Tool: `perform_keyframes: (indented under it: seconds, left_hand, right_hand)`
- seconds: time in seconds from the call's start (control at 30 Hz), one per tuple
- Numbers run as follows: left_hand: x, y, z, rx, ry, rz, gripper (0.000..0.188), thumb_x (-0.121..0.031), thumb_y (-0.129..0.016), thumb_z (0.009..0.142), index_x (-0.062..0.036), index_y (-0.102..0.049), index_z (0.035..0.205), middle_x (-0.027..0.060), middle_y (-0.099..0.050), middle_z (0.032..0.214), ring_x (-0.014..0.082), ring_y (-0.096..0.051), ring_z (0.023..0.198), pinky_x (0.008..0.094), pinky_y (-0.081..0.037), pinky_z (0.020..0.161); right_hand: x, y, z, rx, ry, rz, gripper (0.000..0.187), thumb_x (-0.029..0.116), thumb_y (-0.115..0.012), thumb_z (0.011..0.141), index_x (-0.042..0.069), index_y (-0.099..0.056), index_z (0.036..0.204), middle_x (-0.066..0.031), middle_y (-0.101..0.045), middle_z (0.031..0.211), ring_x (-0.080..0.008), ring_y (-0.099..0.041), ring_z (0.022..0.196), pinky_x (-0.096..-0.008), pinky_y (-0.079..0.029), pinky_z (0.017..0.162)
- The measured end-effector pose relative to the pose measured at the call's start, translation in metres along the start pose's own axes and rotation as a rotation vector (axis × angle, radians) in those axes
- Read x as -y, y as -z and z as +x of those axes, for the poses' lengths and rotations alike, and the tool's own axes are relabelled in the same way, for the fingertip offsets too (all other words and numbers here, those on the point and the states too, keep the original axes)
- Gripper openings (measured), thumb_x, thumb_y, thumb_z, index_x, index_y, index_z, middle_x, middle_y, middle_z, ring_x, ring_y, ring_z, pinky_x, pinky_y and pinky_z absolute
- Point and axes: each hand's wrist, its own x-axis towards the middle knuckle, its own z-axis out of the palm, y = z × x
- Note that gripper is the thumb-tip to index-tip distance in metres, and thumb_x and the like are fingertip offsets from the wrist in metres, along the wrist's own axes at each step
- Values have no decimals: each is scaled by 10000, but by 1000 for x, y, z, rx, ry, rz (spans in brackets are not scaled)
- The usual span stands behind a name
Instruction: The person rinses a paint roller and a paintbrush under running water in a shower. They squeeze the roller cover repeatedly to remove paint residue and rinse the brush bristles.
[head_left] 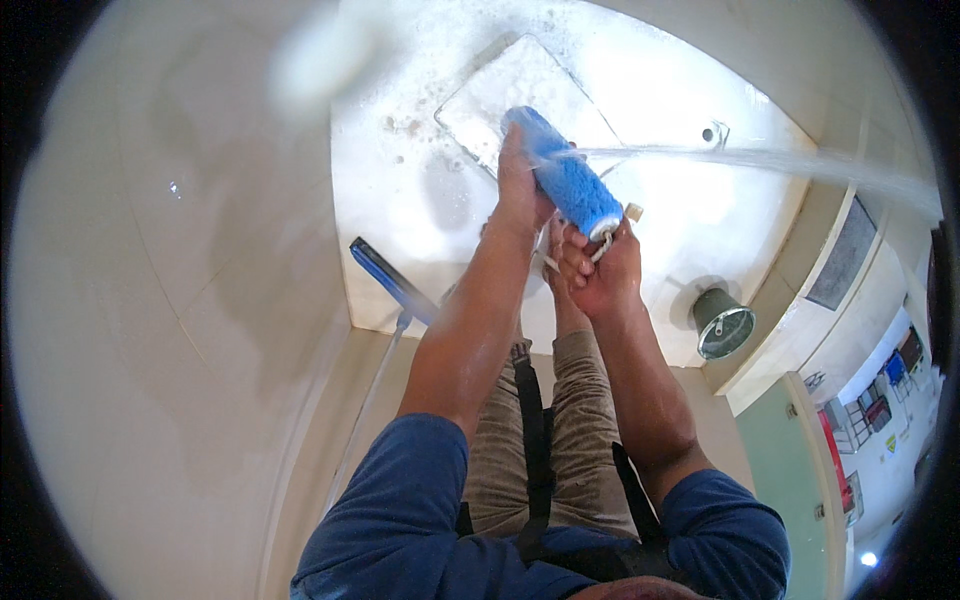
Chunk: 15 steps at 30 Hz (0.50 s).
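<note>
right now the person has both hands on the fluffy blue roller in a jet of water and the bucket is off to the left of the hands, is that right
Not quite: the head view shows the bucket off to the right of the hands. The left hand and right hand are on the fluffy blue roller in a jet of water.

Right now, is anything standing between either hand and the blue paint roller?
Nothing solid is visible: the left hand holds the blue paint roller along its side, and the right hand holds it near its white-capped lower end. Only a water jet crosses in from the right, striking the roller.
</note>
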Motion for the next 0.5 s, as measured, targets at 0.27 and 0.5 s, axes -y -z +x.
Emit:
perform_keyframes:
  seconds: [0.27, 0.5]
  left_hand:
    - [-16, -29, -4, -181, 165, 268, 572, -466, -316, 1025, 21, -504, 1259, 201, -596, 1190, 354, -581, 1054, 471, -457, 964]
    - [-16, -24, -8, -33, 72, -34, 461, -373, -436, 973, -6, -503, 1244, 169, -601, 1132, 323, -601, 1024, 519, -483, 926]
  right_hand:
    - [22, -29, 43, 75, 0, -72, 534, 578, -247, 1028, 108, -495, 981, -29, -479, 612, -116, -334, 399, -263, -246, 345]
    - [13, 3, 5, 56, -80, 0, 496, 569, -311, 999, 129, -524, 913, -19, -470, 543, -130, -334, 334, -281, -261, 306]
